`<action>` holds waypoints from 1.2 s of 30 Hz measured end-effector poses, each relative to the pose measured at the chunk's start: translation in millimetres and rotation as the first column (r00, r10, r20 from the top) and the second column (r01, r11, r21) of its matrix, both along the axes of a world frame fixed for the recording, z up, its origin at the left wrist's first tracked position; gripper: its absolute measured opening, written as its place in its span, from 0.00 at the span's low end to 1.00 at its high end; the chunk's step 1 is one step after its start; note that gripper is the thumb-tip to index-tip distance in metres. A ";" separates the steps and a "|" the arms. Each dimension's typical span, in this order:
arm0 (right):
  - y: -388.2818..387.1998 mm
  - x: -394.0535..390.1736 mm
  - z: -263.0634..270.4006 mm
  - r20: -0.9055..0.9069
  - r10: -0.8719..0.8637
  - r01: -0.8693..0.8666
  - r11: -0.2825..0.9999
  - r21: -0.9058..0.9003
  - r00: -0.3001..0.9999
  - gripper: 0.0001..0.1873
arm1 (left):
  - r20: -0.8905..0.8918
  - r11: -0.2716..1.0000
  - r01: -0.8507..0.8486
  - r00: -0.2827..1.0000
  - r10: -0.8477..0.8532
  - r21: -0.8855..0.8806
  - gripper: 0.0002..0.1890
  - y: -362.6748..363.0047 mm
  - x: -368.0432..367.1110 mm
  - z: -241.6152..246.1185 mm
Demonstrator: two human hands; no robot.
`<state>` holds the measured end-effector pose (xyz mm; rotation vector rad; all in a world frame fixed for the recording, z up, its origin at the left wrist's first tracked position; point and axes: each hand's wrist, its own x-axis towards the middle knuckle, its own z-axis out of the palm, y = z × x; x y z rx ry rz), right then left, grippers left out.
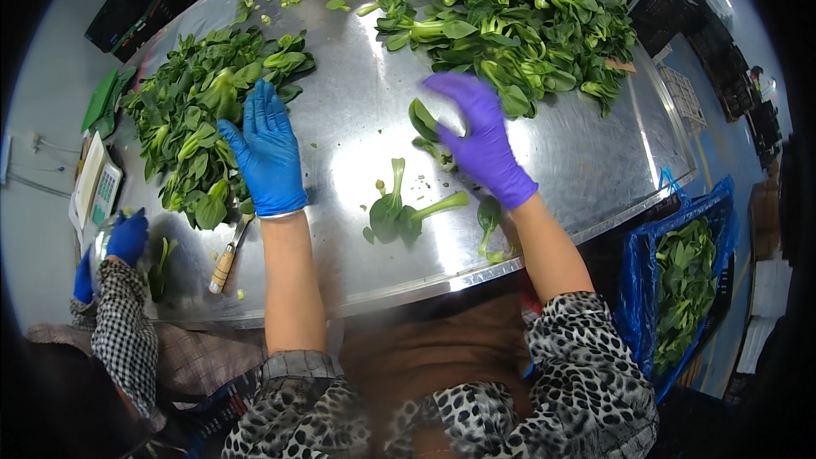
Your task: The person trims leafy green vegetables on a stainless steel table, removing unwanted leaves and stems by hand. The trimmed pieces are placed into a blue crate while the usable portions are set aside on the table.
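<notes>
My left hand (264,146), in a blue glove, lies at the right side of a heap of bok choy (185,115), its fingers extended and nothing seen in its grasp. My right hand (478,134), in a purple glove and slightly blurred, curves with thumb and fingers apart beside a loose green leaf (422,120); whether it touches the leaf I cannot tell. Several loose bok choy leaves (387,213) and small scraps lie on the metal table (344,268) between my forearms. A larger pile of bok choy (510,19) covers the far right part of the table.
A wooden-handled knife (223,268) lies left of my left forearm. A co-worker's blue-gloved hands (127,239) are at the lower left, near a scale with a keypad (107,191). A blue plastic-lined crate (637,287) of greens stands right. Dark crates (644,0) stand beyond the table.
</notes>
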<state>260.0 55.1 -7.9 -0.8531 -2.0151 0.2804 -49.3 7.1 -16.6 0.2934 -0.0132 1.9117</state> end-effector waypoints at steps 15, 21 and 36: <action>18.7 41.1 4.2 -0.405 -0.090 -0.049 0.946 -0.321 0.910 0.12 | -0.960 0.924 -0.376 0.277 0.044 -0.066 0.15 -11.2 104.9 9.5; -3.8 16.6 13.4 -0.212 0.192 -0.253 0.916 -0.312 0.958 0.19 | -0.995 0.936 -0.342 0.011 0.099 0.089 0.18 -15.7 115.1 9.9; -22.6 -25.7 -1.5 -0.669 -0.085 -0.582 0.423 -0.695 0.738 0.18 | -0.852 0.919 -0.149 0.451 -0.266 -0.365 0.12 -14.7 118.5 2.5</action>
